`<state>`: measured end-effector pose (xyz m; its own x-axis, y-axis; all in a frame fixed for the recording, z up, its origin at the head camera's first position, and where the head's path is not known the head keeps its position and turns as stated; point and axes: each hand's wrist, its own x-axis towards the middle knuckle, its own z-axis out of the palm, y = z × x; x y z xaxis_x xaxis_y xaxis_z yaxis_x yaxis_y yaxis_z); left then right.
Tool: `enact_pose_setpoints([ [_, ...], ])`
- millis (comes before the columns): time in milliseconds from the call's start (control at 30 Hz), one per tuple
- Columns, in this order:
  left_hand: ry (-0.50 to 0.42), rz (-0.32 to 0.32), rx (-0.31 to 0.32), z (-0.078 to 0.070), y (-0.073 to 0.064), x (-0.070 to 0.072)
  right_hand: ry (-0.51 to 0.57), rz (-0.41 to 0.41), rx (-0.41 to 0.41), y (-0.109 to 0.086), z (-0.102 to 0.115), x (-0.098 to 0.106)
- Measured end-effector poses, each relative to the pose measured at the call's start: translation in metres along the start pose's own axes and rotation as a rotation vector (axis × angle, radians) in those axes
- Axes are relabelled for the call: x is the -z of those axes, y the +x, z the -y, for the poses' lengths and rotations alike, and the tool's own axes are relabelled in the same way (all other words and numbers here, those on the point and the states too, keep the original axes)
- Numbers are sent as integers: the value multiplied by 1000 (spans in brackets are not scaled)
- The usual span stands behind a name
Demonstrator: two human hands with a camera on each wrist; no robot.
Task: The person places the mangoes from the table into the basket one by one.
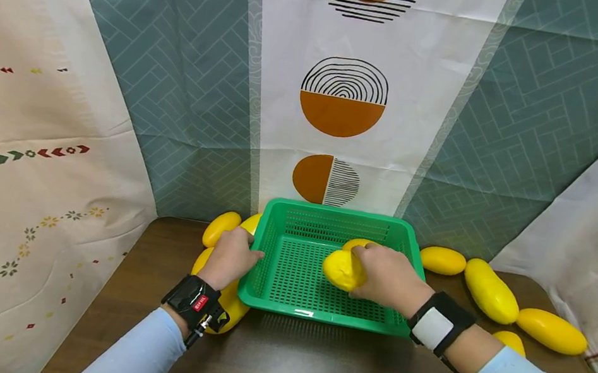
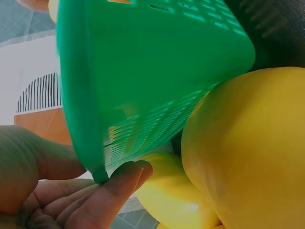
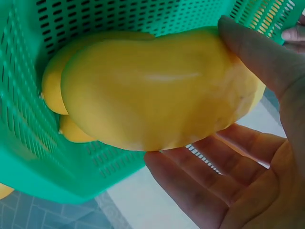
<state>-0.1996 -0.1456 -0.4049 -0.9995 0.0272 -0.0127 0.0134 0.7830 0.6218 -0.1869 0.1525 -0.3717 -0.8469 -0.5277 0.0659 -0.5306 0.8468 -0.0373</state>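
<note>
I have the green basket at the centre of my head view, and I take every place from it. In its right half the right hand grasps a yellow fruit, thumb on one side and fingers on the other. The fruit is long and plump, deep yellow, with a smooth, glossy skin; on the right wrist feed I see a pale streak of light along its flank. Its far end is broad and round. Toward the palm the surface turns uneven, with darker, brownish patches, and from the head camera that end looks lumpy and creased. I can't tell whether it touches the basket floor. Behind it, inside the basket, lies a second yellow fruit, and the wrist feed shows me part of a third fruit there too.

The left hand pinches the basket's left rim between thumb and fingers. Close outside that rim I count several yellow fruits, partly hidden by the hand and wrist. Right of the basket, four more fruits lie on the brown table, one of them half covered by the forearm.
</note>
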Motion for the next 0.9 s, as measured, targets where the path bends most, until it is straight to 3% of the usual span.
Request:
enact_pose_setpoints([
  [500,-7,-3,7,3,1,-1,20,63,102,-8,1,-15],
  [900,-16,-7,-6,2,1,-1,15,85,111,-11,2,-27],
])
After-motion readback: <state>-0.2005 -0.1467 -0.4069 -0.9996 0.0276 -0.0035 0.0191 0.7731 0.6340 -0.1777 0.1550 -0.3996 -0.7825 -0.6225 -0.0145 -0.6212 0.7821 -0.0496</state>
